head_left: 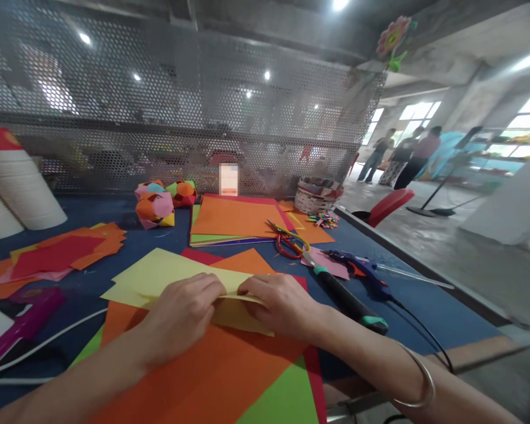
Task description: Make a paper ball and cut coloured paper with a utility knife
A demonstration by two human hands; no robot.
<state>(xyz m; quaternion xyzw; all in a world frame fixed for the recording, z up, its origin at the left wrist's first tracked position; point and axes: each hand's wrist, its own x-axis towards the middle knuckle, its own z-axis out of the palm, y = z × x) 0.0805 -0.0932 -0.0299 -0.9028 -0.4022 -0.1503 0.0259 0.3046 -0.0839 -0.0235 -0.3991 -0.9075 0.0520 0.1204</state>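
Note:
A pale yellow paper sheet lies on a pile of orange, green and red sheets in front of me. My left hand and my right hand both rest on its near edge, where the paper is folded over. The fingers of each hand are curled and pinch the fold, and the fingertips almost meet in the middle. A silver bangle circles my right wrist.
Red scissors, a black-handled tool and a blue glue gun lie right of my hands. Stacked coloured paper, folded paper balls, a basket and a mesh screen are behind. People stand far right.

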